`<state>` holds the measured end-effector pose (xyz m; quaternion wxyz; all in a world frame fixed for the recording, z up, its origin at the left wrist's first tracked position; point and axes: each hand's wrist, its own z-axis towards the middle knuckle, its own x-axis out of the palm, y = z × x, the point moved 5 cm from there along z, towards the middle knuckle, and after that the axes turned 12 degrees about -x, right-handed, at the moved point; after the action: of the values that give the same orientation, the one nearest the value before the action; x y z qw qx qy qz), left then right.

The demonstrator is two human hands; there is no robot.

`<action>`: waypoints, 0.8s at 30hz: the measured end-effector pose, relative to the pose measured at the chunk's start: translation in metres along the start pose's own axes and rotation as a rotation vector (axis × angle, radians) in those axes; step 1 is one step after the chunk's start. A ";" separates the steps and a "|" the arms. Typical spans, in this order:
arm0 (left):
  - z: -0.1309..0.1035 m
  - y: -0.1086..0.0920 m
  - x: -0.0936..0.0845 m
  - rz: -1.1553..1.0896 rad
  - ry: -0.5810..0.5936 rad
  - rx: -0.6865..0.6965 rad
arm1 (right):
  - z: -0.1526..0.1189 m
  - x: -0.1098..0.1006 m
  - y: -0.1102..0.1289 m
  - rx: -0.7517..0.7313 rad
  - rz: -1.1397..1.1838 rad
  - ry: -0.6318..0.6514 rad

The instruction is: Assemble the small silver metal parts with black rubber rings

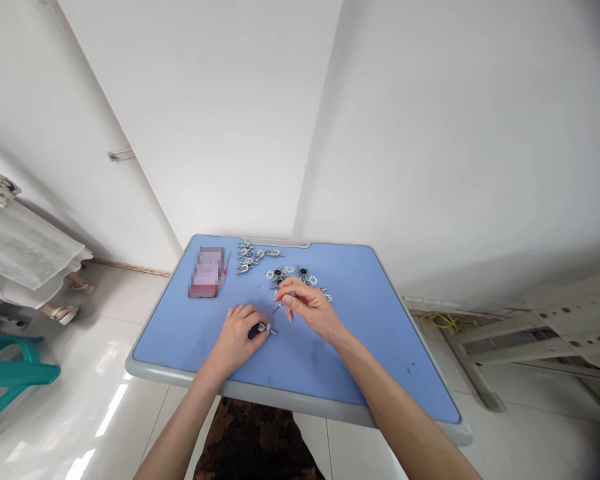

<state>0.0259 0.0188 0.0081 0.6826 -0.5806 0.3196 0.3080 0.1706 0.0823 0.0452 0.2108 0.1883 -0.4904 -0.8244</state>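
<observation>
My left hand (241, 333) rests on the blue table (180, 340), its fingers closed around a small silvery metal part (265, 327) with a dark portion under the fingers. Just to the right and slightly above it, my right hand (307, 305) pinches a thin, rod-like piece (277, 308) that points down toward that part; its exact kind is too small to make out. Beyond the right hand lies a group of metal parts with round black pieces (304, 272) and flat oval gaskets (290, 270), partly hidden by the fingers.
Several similar metal parts (247, 260) lie near the table's back edge. A blurred phone-like object (207, 272) and a thin screwdriver with a red piece (227, 263) are at left. A green stool (17, 367) and a person's feet (63, 313) show beyond; a metal frame (473, 373) stands right.
</observation>
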 end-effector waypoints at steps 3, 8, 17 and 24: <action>0.001 0.000 0.001 -0.005 -0.013 0.006 | 0.001 -0.003 -0.004 0.042 0.045 -0.021; 0.002 0.000 0.003 -0.027 -0.034 0.002 | 0.003 -0.007 -0.012 0.102 0.110 -0.009; 0.002 0.004 0.004 -0.026 -0.051 0.008 | 0.003 0.002 -0.014 0.082 0.095 0.014; 0.001 0.005 0.004 0.000 -0.054 0.008 | 0.001 0.011 -0.008 0.054 0.052 0.097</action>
<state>0.0244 0.0212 0.0019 0.6933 -0.5694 0.3021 0.3223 0.1594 0.0805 0.0369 0.2505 0.2208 -0.5063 -0.7951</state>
